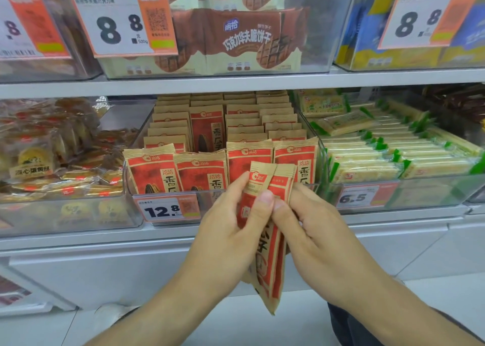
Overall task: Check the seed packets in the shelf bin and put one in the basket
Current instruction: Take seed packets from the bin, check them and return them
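Head view: creased kraft-paper seed packet (270, 240) between both hands.

Camera: single head-worn wide-angle view.
Facing: forward and slightly down at the shelf (236, 83).
Nearness: close, the seed packet bin (168, 196) within arm's reach.
Shared: no second view.

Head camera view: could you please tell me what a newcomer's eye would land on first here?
First, the two hands, left and right, at centre, pinching red-and-tan seed packets in front of the shelf. Behind them the clear shelf bin holds rows of the same packets upright, with a 12.8 price tag on its front. Above, big 8.8 price cards hang on the upper bins.
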Action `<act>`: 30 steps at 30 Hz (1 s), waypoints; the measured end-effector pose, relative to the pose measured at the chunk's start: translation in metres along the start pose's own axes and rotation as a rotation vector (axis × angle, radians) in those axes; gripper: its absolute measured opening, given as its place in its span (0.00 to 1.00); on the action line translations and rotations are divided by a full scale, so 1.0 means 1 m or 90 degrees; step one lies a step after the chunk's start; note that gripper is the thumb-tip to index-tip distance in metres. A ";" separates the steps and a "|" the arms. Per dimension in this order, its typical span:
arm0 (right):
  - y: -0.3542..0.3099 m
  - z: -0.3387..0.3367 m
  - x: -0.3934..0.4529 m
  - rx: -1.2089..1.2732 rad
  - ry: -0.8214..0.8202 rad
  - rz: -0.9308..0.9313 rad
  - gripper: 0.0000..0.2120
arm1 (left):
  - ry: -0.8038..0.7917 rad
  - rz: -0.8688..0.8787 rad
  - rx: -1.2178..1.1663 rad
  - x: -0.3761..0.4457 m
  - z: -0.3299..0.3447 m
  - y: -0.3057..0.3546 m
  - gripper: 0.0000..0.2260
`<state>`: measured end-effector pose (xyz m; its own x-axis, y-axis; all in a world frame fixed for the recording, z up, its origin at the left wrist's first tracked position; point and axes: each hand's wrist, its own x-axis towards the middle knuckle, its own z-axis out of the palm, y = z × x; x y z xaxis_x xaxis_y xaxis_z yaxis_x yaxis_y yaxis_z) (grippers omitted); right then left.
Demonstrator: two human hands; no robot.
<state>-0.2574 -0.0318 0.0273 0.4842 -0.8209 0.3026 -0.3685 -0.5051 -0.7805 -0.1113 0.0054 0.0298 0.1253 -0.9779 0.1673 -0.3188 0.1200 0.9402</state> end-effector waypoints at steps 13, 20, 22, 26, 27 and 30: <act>0.001 0.005 0.003 0.137 -0.019 0.043 0.17 | 0.053 0.052 0.120 0.003 0.001 -0.015 0.22; 0.001 0.000 0.005 0.162 -0.004 0.040 0.15 | 0.076 0.053 0.142 0.003 0.002 -0.013 0.19; -0.001 -0.001 0.004 0.191 -0.010 0.056 0.14 | 0.066 0.048 0.127 0.003 0.002 -0.011 0.19; -0.006 -0.006 0.004 0.288 -0.008 0.113 0.16 | 0.047 -0.004 0.060 0.005 0.000 -0.010 0.27; -0.006 -0.009 0.005 0.305 0.006 0.122 0.14 | 0.032 -0.024 0.019 0.006 -0.002 -0.010 0.30; -0.003 -0.017 0.010 0.364 0.077 0.154 0.10 | -0.081 -0.025 -0.067 0.006 -0.009 -0.013 0.35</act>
<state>-0.2650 -0.0434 0.0425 0.3355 -0.9350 0.1150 0.0417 -0.1072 -0.9934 -0.0981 -0.0002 0.0208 0.0145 -0.9952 0.0967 -0.2150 0.0913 0.9723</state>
